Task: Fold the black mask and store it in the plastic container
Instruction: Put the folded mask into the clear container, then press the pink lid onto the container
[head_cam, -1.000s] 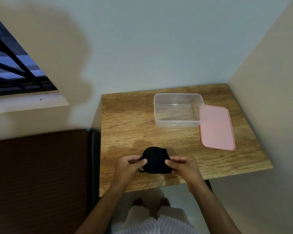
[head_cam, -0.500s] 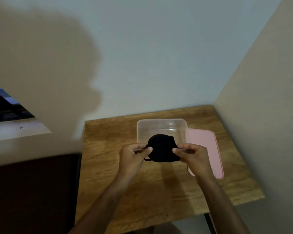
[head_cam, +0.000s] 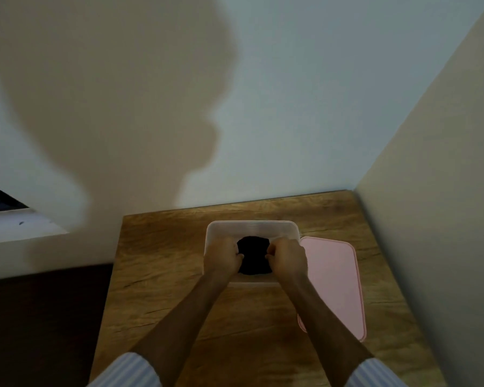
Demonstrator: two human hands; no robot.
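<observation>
The folded black mask (head_cam: 254, 255) sits low inside the clear plastic container (head_cam: 252, 227) on the wooden table (head_cam: 162, 263). My left hand (head_cam: 223, 256) pinches the mask's left edge and my right hand (head_cam: 287, 256) pinches its right edge. Both hands reach down into the container, and their fingers are curled, hiding the mask's sides and ear loops.
The pink lid (head_cam: 333, 283) lies flat on the table, right of the container and touching it. A wall rises along the table's right edge and another behind it. A dark brown surface (head_cam: 39, 325) lies left of the table, with a window ledge (head_cam: 14, 227) above.
Both hands carried the mask from the table's near edge forward and down into the container. The camera view moved forward and tilted closer over the table.
</observation>
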